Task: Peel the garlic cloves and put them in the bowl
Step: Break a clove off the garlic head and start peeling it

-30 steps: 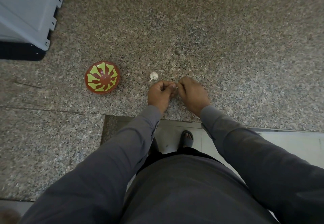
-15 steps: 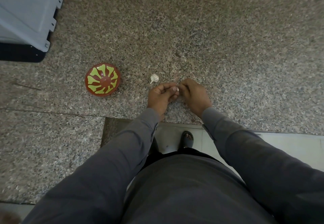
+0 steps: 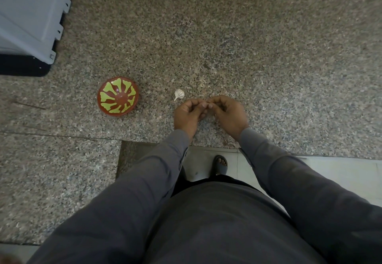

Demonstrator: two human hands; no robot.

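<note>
Two hands meet fingertip to fingertip over the granite counter, just right of the garlic bulb. The left hand and right hand both have their fingers curled inward, pinching a small pale garlic clove between them; the clove is nearly hidden, so its long axis cannot be told, nor how much skin is left on it. My reading is that peeling is under way and the clove has not yet gone to the bowl.

From the bulb, the red bowl with green pattern stands well apart to the left, upright on the counter, and nothing can be seen inside it. The clove sits on the bulb's opposite side from the bowl, so the drop will have to travel leftward past the bulb. The left hand is the nearer one to the bowl and looks the likelier carrier. A grey plastic crate lies far to the bulb's upper left, beyond the bowl.
</note>
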